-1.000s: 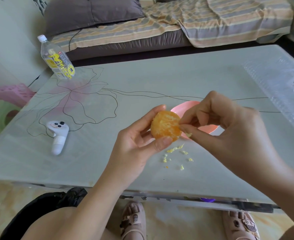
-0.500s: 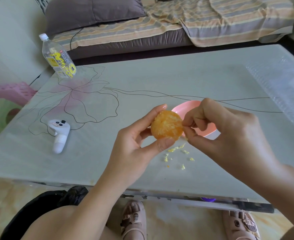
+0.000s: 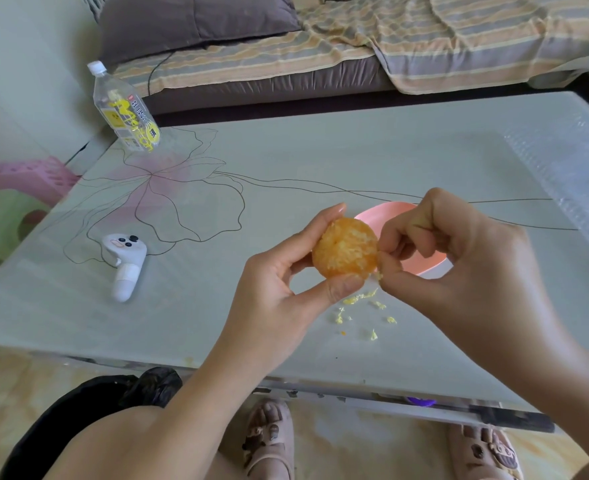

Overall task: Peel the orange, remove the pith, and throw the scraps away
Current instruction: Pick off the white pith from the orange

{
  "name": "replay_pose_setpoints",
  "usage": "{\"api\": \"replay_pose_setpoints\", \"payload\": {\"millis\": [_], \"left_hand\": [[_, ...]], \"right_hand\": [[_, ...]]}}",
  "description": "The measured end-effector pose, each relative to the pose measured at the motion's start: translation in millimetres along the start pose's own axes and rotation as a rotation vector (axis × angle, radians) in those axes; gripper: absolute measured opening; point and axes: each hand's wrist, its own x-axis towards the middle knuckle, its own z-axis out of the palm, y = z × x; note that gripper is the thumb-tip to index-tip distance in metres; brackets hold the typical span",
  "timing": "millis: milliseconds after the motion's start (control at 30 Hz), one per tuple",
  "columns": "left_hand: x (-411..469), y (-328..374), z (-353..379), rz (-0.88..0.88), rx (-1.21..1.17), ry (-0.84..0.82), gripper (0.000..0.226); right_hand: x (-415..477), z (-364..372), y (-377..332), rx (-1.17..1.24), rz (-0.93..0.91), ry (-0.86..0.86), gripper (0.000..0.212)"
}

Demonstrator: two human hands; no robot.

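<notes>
Grips the peeled orange [image 3: 345,247] in the left hand [image 3: 279,296], thumb under it, fingertips on top, up over the table [image 3: 355,161]. Pinches its right edge with the right hand [image 3: 459,258], fingers curled tight. Yellow pith bits [image 3: 358,299] on the table just below; pink bowl [image 3: 379,216] behind.

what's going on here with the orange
A person is cleaning a peeled orange over the table. The left hand holds it between thumb and fingers, while the right hand pinches a bit of pith at its right edge. Small scraps lie on the table below, not yet thrown away, and a pink bowl sits behind the hands.
</notes>
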Motion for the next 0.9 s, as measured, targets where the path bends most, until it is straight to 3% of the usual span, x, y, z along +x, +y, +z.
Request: {"api": "replay_pose_setpoints", "payload": {"millis": [100,333,500,733,900], "left_hand": [[-0.5,-0.3,0.3,0.000,-0.001,0.005,0.058],[-2.8,0.1,4.5,-0.004,0.034,0.051,0.057],[-5.6,1.1,8.4,0.010,0.087,0.098,0.055],[-0.2,0.5,4.1,-0.119,-0.175,0.106,0.051],[1.7,0.8,-2.9,-0.154,-0.357,0.058,0.050]], "right_hand": [[0.3,2.3,0.1,-0.056,-0.015,0.003,0.025],[3.2,6.4,-0.1,-0.103,0.016,-0.014,0.027],[5.9,9.9,2.6,-0.053,0.095,-0.004,0.044],[0.8,14.9,1.5,0.000,0.058,-0.008,0.034],[4.2,3.6,4.5,0.206,0.099,-0.039,0.022]]}}
